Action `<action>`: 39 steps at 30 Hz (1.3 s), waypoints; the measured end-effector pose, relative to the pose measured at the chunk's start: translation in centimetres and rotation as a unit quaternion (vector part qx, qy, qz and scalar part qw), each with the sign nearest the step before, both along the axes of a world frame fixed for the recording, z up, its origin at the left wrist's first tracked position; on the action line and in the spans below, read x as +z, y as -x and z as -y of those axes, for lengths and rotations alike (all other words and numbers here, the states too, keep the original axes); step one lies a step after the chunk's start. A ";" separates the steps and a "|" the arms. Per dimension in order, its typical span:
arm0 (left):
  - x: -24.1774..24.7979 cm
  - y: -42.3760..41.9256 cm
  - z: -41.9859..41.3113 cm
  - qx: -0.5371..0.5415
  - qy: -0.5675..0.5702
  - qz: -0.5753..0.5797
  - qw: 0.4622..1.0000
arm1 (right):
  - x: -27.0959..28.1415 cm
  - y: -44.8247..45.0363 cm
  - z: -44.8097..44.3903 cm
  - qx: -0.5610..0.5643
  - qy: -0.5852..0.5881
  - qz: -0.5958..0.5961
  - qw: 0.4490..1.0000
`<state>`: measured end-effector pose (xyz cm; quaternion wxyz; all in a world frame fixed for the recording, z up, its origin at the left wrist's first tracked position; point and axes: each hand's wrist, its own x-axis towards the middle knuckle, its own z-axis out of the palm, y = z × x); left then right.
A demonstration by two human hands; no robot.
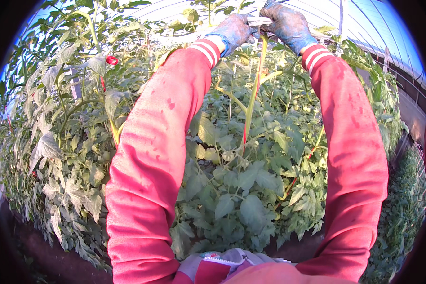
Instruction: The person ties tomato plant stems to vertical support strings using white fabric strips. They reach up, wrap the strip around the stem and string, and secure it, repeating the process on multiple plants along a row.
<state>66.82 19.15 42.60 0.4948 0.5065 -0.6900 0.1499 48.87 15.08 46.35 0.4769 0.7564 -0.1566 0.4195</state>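
Both my arms reach up to the top of a tomato plant's stem (252, 106), which rises upright in front of me. My left hand (234, 32), in a blue, soiled glove, is to the left of the stem top with its fingers curled. On the other side my right hand (287, 25), gloved alike, has its fingers bent in close to the stem. A pale strip (259, 20) spans the gap between the fingers of both hands; glare hides what it is exactly. Red twine (244, 135) runs along the stem below. The stem's tip is hidden behind my hands.
Dense tomato foliage (248, 206) fills the space before me, with small green tomatoes (228, 155) among it. A red clip or loop (112, 60) hangs at the left. Greenhouse roof ribs (369, 25) arch overhead. Dark soil (53, 252) lies at lower left, and another plant row (404, 209) at right.
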 end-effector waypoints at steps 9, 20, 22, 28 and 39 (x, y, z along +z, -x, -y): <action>-0.7 1.1 -1.8 0.114 0.044 0.071 0.990 | 1.5 1.4 -1.0 -0.029 -0.200 -0.027 0.979; -3.0 1.8 -2.8 0.229 0.068 0.218 0.946 | 2.2 1.2 -1.3 -0.096 -0.153 0.030 0.983; -3.8 1.9 -2.9 0.231 0.071 0.231 0.942 | 3.0 1.7 -0.7 -0.169 -0.238 0.043 0.956; -4.6 1.7 -3.7 0.245 0.032 0.236 0.940 | 3.4 3.2 1.6 -0.132 -0.250 0.069 0.957; -3.8 1.9 -3.8 0.264 -0.032 0.181 0.947 | 3.2 -0.8 4.1 0.276 -0.516 -0.060 0.808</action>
